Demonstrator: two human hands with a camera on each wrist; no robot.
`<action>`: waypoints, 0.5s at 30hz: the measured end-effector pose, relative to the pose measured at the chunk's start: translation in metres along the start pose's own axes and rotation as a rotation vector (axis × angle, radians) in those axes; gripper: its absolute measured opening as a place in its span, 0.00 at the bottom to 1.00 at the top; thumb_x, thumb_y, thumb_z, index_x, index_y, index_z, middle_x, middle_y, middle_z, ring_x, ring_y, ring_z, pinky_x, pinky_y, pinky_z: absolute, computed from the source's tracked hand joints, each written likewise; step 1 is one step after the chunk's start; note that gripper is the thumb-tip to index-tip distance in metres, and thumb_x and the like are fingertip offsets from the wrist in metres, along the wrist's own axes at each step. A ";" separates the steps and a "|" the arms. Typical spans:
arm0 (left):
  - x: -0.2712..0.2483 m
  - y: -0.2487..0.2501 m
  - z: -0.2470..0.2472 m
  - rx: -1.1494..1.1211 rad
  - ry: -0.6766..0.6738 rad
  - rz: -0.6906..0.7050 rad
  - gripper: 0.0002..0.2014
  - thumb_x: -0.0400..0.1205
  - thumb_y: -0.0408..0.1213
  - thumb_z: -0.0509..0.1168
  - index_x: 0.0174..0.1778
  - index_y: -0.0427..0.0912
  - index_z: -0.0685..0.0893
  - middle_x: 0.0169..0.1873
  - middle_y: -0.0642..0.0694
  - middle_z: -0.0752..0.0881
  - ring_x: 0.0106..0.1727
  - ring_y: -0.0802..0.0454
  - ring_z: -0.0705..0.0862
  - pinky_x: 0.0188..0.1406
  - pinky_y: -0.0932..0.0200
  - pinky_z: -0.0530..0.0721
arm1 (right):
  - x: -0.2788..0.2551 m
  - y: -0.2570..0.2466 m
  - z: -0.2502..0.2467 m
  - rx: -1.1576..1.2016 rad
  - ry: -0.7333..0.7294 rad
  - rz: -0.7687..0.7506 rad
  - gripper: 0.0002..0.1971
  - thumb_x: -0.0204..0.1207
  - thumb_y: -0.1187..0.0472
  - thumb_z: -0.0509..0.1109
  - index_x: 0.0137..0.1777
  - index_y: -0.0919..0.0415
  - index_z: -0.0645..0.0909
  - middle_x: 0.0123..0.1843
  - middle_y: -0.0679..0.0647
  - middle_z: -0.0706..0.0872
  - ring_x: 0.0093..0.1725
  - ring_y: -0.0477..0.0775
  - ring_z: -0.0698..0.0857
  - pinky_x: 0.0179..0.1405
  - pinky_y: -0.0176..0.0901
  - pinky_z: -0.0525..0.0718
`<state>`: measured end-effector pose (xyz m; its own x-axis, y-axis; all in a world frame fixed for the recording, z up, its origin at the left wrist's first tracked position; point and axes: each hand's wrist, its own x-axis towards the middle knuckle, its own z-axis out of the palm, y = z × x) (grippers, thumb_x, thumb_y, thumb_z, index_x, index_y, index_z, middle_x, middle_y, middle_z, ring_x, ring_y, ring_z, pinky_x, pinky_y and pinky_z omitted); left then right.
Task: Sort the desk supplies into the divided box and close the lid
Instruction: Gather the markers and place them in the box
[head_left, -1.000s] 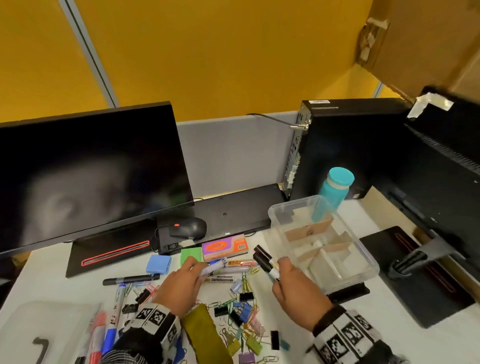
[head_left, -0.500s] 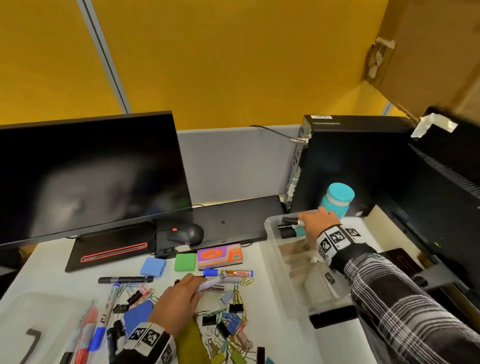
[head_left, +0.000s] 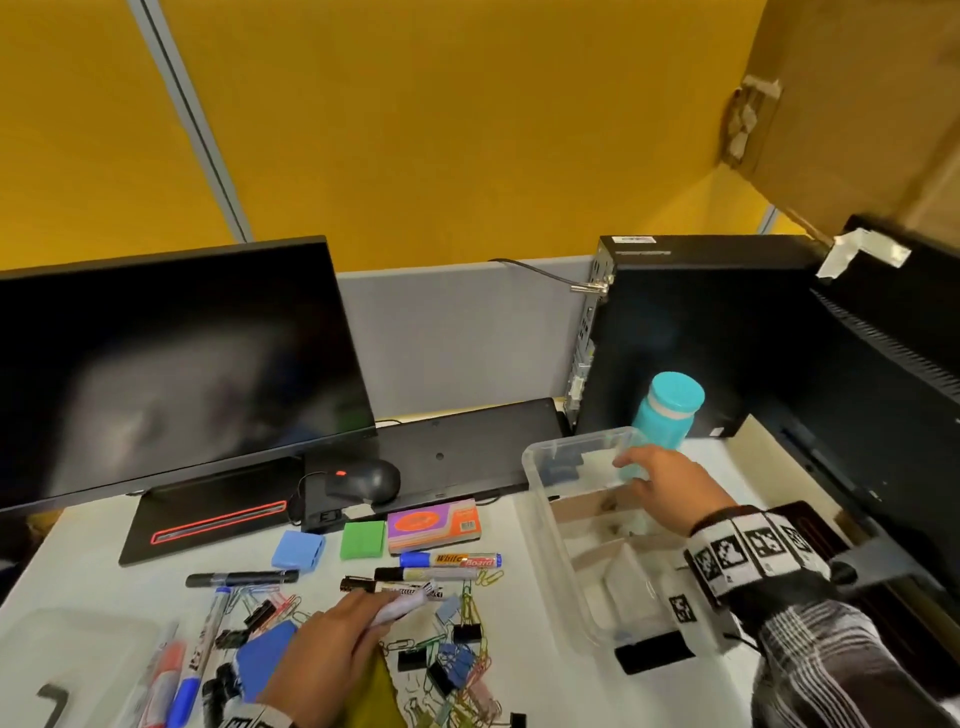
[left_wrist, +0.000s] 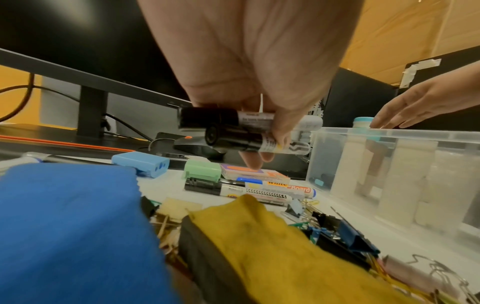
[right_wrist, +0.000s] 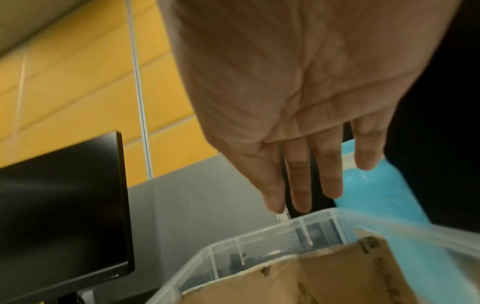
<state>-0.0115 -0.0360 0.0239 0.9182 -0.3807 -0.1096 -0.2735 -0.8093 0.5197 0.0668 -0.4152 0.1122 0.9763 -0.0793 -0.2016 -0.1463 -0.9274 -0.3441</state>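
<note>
Your right hand (head_left: 667, 480) hangs over the far end of the divided box (head_left: 540, 499) with its fingers (right_wrist: 327, 174) straight and nothing in them; the two black-capped markers it carried a second ago are gone from it, and dark shapes now lie in the far compartment (head_left: 563, 465), so that pair reads as delivered. Your left hand (head_left: 332, 644) has stayed low over the clutter and curls round two markers (left_wrist: 249, 128) of its own, black caps pointing left, lifted just clear of the tabletop (head_left: 530, 649). That suggests the marker sorting is under way but far from finished: a blue whiteboard marker (head_left: 449, 560) and a black one (head_left: 423, 573) lie side by side near the box, another black marker (head_left: 241, 578) lies further left, and more pens (head_left: 176, 670) sit at the near left edge. Binder clips and paper clips (head_left: 457, 660) are scattered beside your left hand, with the blue (head_left: 298, 550) and green (head_left: 363, 539) sharpener-like blocks and the sticky-note pad (head_left: 434, 525) beyond them. The lid (head_left: 67, 654) waits at the far left, well apart from the box, so closing is a long way off.
</note>
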 end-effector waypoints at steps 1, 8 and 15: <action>0.003 0.004 0.001 0.007 -0.009 0.009 0.25 0.85 0.51 0.54 0.57 0.95 0.54 0.58 0.69 0.76 0.56 0.64 0.80 0.54 0.66 0.79 | -0.009 0.007 0.001 0.030 0.012 0.003 0.16 0.80 0.57 0.63 0.68 0.49 0.75 0.70 0.52 0.78 0.66 0.53 0.79 0.68 0.48 0.76; 0.060 0.084 -0.022 0.022 0.077 0.119 0.19 0.87 0.44 0.53 0.74 0.64 0.64 0.63 0.60 0.78 0.52 0.69 0.79 0.52 0.80 0.74 | -0.044 0.049 0.031 0.123 -0.060 0.143 0.40 0.79 0.42 0.62 0.83 0.55 0.46 0.86 0.53 0.48 0.84 0.53 0.52 0.82 0.52 0.56; 0.163 0.164 -0.014 0.425 -0.023 0.216 0.20 0.84 0.35 0.57 0.72 0.47 0.69 0.61 0.45 0.80 0.58 0.45 0.80 0.58 0.49 0.78 | -0.052 0.059 0.057 0.077 -0.015 0.135 0.47 0.74 0.29 0.52 0.83 0.55 0.36 0.86 0.52 0.42 0.84 0.54 0.47 0.83 0.54 0.54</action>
<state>0.0975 -0.2243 0.1026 0.8224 -0.5659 -0.0583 -0.5545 -0.8203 0.1402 -0.0015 -0.4447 0.0505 0.9445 -0.1955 -0.2641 -0.2886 -0.8779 -0.3820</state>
